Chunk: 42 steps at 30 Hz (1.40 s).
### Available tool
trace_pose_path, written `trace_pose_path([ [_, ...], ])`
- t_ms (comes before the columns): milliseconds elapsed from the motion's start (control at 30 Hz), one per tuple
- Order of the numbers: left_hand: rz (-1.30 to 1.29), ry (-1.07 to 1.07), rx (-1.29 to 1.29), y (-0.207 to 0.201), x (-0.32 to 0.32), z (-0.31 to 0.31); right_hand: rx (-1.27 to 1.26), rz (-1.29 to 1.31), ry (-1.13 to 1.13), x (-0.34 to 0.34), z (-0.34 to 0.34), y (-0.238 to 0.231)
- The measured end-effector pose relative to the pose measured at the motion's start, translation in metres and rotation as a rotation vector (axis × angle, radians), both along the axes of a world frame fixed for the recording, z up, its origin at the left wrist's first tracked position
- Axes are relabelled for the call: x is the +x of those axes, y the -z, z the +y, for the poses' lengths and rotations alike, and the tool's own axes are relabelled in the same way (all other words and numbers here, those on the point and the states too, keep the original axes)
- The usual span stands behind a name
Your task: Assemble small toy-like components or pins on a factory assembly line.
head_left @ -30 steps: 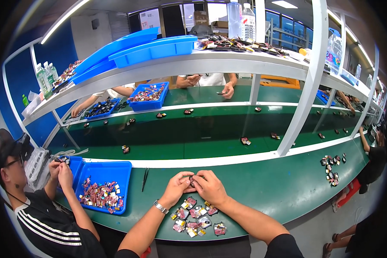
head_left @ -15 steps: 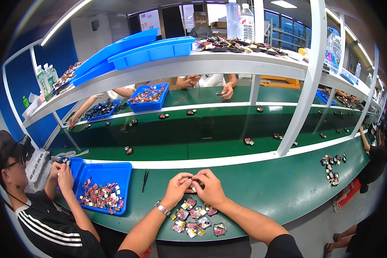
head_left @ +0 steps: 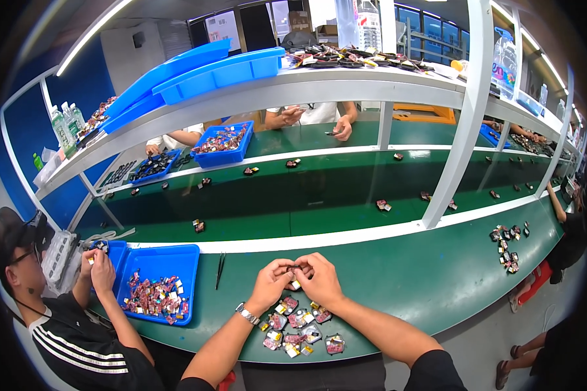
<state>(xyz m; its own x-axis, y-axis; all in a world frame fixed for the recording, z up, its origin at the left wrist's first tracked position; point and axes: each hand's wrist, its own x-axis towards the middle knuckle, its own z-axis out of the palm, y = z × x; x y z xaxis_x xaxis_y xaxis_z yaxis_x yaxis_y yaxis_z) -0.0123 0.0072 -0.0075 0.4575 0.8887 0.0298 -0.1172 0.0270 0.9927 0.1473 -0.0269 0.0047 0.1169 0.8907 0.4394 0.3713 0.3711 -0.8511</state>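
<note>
My left hand (head_left: 272, 283), with a metal-banded watch (head_left: 247, 314) at its wrist, and my right hand (head_left: 321, 281) meet above the green bench. Between their fingertips they grip a small dark electronic assembly (head_left: 296, 285); a pale tab shows below the fingers, which hide most of it. Just under my hands lies a cluster of similar assemblies (head_left: 300, 318) with red circuit boards, dark or clear housings and yellow-white tabs. Dark tweezers (head_left: 220, 271) rest on the bench to the left of my hands.
A blue tray (head_left: 194, 259) of red boards stands at left, beside a co-worker (head_left: 78, 339) handling a small part. Beyond a white rail runs a green conveyor (head_left: 293, 218) with scattered assemblies. More assemblies (head_left: 504, 246) lie at right. A white post (head_left: 460, 130) supports the shelf overhead.
My hands stay closed together on the assembly, its pale tab showing more plainly. Conveyor pieces have shifted slightly rightward. A far-left co-worker's hand has drawn back from the belt to a tray.
</note>
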Motion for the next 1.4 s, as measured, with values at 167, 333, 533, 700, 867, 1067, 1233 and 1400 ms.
trace_pose_path([
  [167, -0.041, -0.024, -0.033, -0.004, -0.001, -0.003, -0.068, 0.068, -0.069, 0.001, 0.008, -0.001],
  [333, -0.104, -0.202, -0.028, -0.004, -0.01, 0.007, -0.12, 0.153, 0.148, 0.042, 0.113, 0.006],
  [533, -0.126, -0.107, -0.008, -0.001, 0.007, 0.01, -0.336, -0.063, 0.527, 0.128, 0.186, 0.018],
  [700, -0.073, -0.119, 0.012, 0.004, -0.016, 0.008, -0.13, -0.386, 0.334, 0.097, 0.112, -0.008],
  [867, -0.016, -0.092, 0.051, 0.007, -0.009, 0.013, -0.654, -0.527, -0.167, 0.073, -0.047, -0.047],
  [1067, 0.003, -0.027, 0.079, 0.004, -0.007, 0.011, -0.284, -0.665, -0.152, 0.044, -0.086, -0.021],
  [1233, 0.05, 0.171, 0.054, -0.002, -0.007, 0.006, -0.37, -0.512, -0.338, 0.051, -0.035, -0.036],
  [1400, 0.072, 0.322, -0.066, -0.006, -0.011, 0.002, -0.134, -0.706, -0.376, 0.039, -0.001, -0.062],
])
